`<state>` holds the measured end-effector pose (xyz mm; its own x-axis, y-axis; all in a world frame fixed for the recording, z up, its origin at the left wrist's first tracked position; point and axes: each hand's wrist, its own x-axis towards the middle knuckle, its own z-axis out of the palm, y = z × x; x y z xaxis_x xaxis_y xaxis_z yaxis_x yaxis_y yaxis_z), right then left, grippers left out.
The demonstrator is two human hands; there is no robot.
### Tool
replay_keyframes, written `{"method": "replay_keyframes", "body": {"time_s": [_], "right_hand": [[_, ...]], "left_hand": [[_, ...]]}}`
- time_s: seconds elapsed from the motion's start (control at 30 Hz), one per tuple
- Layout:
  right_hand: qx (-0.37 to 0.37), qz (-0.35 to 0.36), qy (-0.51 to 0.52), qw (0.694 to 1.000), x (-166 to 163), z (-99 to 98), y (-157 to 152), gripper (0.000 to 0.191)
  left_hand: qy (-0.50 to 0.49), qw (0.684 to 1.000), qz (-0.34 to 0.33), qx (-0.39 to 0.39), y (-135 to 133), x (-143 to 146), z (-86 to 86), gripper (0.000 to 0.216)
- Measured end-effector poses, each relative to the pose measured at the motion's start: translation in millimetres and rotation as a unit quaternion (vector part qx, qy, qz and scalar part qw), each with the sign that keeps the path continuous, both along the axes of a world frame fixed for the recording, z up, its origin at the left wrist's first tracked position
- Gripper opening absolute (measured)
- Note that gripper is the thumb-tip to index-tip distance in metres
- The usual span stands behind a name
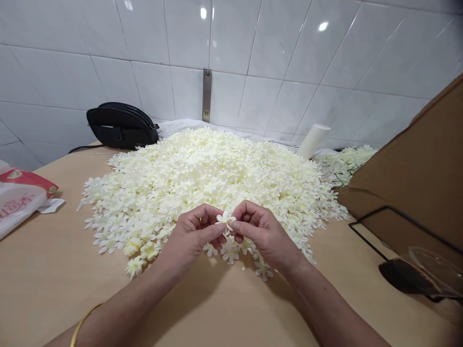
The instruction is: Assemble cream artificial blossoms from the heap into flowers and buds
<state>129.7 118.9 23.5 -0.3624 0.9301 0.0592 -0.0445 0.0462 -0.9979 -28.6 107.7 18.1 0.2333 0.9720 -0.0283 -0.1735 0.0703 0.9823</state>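
Observation:
A big heap of cream-white fabric flower petals [213, 173] covers the middle of the wooden table [54, 270]. At the heap's near edge my left hand [195, 233] and my right hand [262, 233] meet. Both pinch one small white flower piece [225, 220] between thumbs and fingertips, just above the loose flowers. A ring sits on my left hand and a gold bangle on that wrist.
A black bag [121, 125] lies at the back left by the tiled wall. A red-and-white plastic packet [18, 197] is at the far left. A brown cardboard box [415, 178] and a black wire frame [398, 226] stand right. A white tube [313, 140] leans behind the heap.

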Motion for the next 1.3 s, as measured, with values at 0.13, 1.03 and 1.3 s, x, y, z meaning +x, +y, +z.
{"method": "replay_keyframes", "body": {"time_s": [0.13,1.03,1.3], "right_hand": [[0.014,-0.017,-0.034,0.999,-0.9,1.5,-1.0,0.013],[0.308,-0.071,-0.149,0.937,-8.4,-2.2,-6.4,0.017],[0.460,-0.140,-0.243,0.843,-12.6,-13.4,-7.1,0.024]], "left_hand": [[-0.001,1.000,-0.012,-0.011,0.2,1.5,-3.0,0.012],[0.060,0.989,0.110,0.084,-2.4,3.0,-1.3,0.011],[-0.145,0.984,-0.007,-0.108,3.7,2.1,-2.1,0.014]]}}
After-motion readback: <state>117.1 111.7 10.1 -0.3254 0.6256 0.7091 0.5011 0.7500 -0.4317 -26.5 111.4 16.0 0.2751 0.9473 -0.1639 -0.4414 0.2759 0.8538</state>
